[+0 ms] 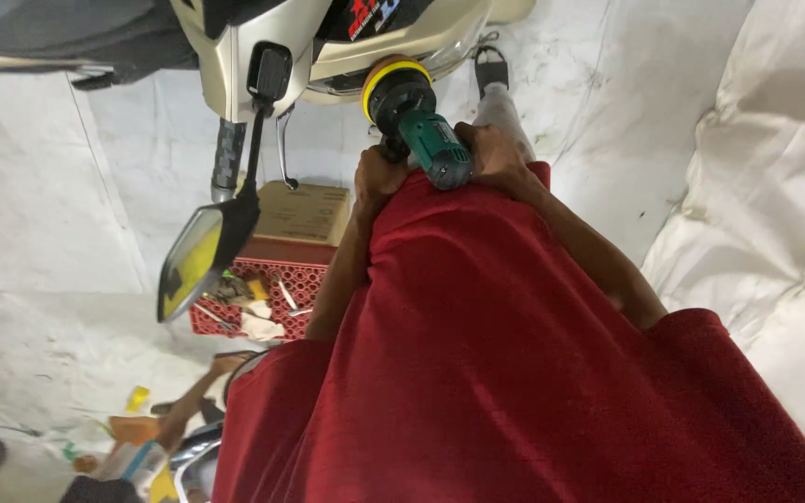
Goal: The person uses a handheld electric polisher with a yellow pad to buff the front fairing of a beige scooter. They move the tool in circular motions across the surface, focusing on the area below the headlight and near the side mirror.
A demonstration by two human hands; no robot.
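A red plastic lattice crate (263, 298) holding loose metal tools sits under a cardboard box (302, 212), beside a glossy scooter mirror (199, 259). The left hand (379, 175) is clenched round the side handle of a green power polisher (419, 126); the right hand (494, 154) wraps its rear body. Both forearms reach forward over a red shirt (514, 373). The polisher's long axis runs away from the person, its yellow-rimmed round pad (391, 74) pressed against the cream scooter panel (402, 37).
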